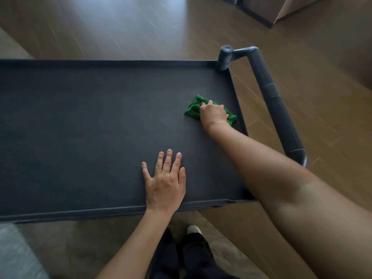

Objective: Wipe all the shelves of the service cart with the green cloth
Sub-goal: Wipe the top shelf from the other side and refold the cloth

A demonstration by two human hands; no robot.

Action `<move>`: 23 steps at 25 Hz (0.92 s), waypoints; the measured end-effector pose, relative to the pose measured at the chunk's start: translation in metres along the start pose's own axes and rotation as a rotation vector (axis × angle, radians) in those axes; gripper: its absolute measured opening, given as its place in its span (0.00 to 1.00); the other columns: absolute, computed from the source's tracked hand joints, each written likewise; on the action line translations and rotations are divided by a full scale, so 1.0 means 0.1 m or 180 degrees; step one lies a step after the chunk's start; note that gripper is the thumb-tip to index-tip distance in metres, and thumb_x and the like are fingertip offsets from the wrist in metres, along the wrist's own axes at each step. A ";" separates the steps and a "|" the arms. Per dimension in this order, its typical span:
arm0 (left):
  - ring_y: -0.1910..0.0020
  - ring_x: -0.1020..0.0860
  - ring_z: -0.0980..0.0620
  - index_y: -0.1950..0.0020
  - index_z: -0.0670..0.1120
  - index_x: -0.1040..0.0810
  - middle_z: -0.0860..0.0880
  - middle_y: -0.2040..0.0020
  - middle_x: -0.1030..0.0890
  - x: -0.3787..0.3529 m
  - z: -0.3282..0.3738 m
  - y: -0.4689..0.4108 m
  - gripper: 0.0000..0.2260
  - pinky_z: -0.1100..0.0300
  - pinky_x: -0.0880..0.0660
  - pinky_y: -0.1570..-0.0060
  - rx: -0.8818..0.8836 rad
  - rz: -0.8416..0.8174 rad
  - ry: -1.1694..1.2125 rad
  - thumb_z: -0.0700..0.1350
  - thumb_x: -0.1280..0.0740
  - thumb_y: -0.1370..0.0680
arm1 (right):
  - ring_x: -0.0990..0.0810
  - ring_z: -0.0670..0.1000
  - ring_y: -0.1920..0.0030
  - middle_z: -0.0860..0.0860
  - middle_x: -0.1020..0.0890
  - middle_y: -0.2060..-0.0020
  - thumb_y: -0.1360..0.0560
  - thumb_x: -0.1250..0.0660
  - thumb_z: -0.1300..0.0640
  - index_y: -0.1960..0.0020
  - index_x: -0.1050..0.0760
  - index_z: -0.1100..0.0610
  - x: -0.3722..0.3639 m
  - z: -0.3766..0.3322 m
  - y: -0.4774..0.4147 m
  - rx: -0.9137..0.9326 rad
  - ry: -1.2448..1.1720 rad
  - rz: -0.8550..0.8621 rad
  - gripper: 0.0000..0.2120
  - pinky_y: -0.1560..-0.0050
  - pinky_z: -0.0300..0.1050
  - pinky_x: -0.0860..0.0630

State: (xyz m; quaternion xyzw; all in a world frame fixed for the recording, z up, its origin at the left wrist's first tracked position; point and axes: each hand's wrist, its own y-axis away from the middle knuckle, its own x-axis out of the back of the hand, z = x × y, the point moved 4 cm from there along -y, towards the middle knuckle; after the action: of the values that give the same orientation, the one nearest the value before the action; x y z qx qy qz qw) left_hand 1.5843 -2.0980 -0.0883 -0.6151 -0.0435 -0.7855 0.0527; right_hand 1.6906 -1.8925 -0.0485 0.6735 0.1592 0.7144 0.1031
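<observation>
"Head view, looking down: where is the green cloth (192,110)?"

"On the top shelf (80,127) of the service cart, toward its right end, just short of the raised rim on that side. It lies nearer the far edge than the near one."

"How does it look?"

"Bright green against the dark grey shelf, bunched and creased rather than spread flat. One crumpled corner sticks out to the left of the hand, and another fold shows at the right. The middle is hidden under the knuckles."

"Which hand has it?"

"The right hand (213,114). Its fingers are curled down over the cloth, gripping it and pressing it onto the shelf. The forearm reaches in from the lower right, crossing the near right corner of the cart."

"And the left hand (164,183)?"

"Flat on the shelf, palm down, fingers straight and slightly spread. It holds nothing. It rests near the front rim, well apart from the cloth, and its wrist crosses over that rim."

"What about the shelf itself?"

"A matte, dark surface with a low raised rim all round; a faint pale mark shows between the two hands. A ribbed grey handle (271,93) runs along the right end, joined to a round post (224,57) at the far right corner."

"Anything around the cart?"

"A wood-look floor (141,27), a cardboard box (291,9) at the top right, and below the cart's front edge dark trousers (193,256) and a pale shoe (194,230)."
</observation>
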 end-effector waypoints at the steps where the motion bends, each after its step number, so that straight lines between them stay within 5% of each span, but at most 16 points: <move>1: 0.25 0.38 0.50 0.26 0.52 0.35 0.49 0.26 0.34 0.00 0.00 0.00 0.23 0.34 0.47 0.30 0.0004 0.0004 -0.0005 0.55 0.54 0.19 | 0.35 0.70 0.33 0.62 0.35 0.30 0.21 0.49 0.70 0.28 0.36 0.62 0.05 0.02 -0.06 0.0064 0.0073 0.0051 0.22 0.38 0.69 0.33; 4: 0.26 0.37 0.50 0.27 0.52 0.33 0.50 0.26 0.34 -0.01 -0.01 -0.01 0.23 0.33 0.45 0.30 0.0027 -0.0010 -0.0049 0.55 0.53 0.19 | 0.31 0.67 0.35 0.62 0.31 0.34 0.21 0.49 0.69 0.30 0.33 0.62 0.05 0.04 -0.06 0.0172 0.0132 0.0130 0.20 0.37 0.66 0.32; 9: 0.28 0.34 0.50 0.29 0.52 0.30 0.49 0.28 0.31 0.00 0.00 -0.01 0.23 0.34 0.43 0.32 0.0045 0.0028 -0.0074 0.56 0.53 0.19 | 0.36 0.72 0.33 0.63 0.40 0.27 0.21 0.51 0.69 0.25 0.43 0.60 -0.21 0.05 0.59 0.0132 0.0123 -0.0054 0.25 0.37 0.67 0.33; 14: 0.24 0.44 0.53 0.24 0.55 0.40 0.53 0.23 0.40 -0.02 -0.02 0.00 0.22 0.37 0.54 0.29 0.0014 -0.0225 -0.0081 0.55 0.56 0.17 | 0.39 0.73 0.32 0.62 0.45 0.25 0.19 0.52 0.67 0.23 0.52 0.60 -0.68 0.05 1.62 0.0047 0.0149 -0.0241 0.26 0.40 0.66 0.28; 18: 0.24 0.48 0.60 0.25 0.54 0.37 0.56 0.24 0.40 0.08 -0.15 -0.06 0.21 0.48 0.61 0.28 0.0189 -0.0352 0.1151 0.53 0.55 0.17 | 0.35 0.73 0.34 0.65 0.45 0.26 0.21 0.52 0.70 0.23 0.52 0.62 -0.68 -0.01 1.80 -0.0134 0.0175 -0.0325 0.27 0.40 0.64 0.28; 23: 0.31 0.31 0.53 0.34 0.45 0.25 0.49 0.33 0.25 0.32 -0.59 -0.01 0.20 0.59 0.40 0.31 0.0742 -0.0045 0.2684 0.50 0.50 0.16 | 0.29 0.69 0.36 0.68 0.34 0.32 0.21 0.50 0.69 0.28 0.40 0.66 -0.56 -0.41 1.78 -0.0250 -0.0182 -0.0342 0.22 0.42 0.60 0.25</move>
State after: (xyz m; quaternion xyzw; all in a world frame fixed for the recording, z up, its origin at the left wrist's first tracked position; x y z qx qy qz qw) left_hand 1.5201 -2.1054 -0.0711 -0.2302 -0.1107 -0.9581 0.1295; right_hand 1.6653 -2.0817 -0.0375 0.6796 0.1639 0.6940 0.1722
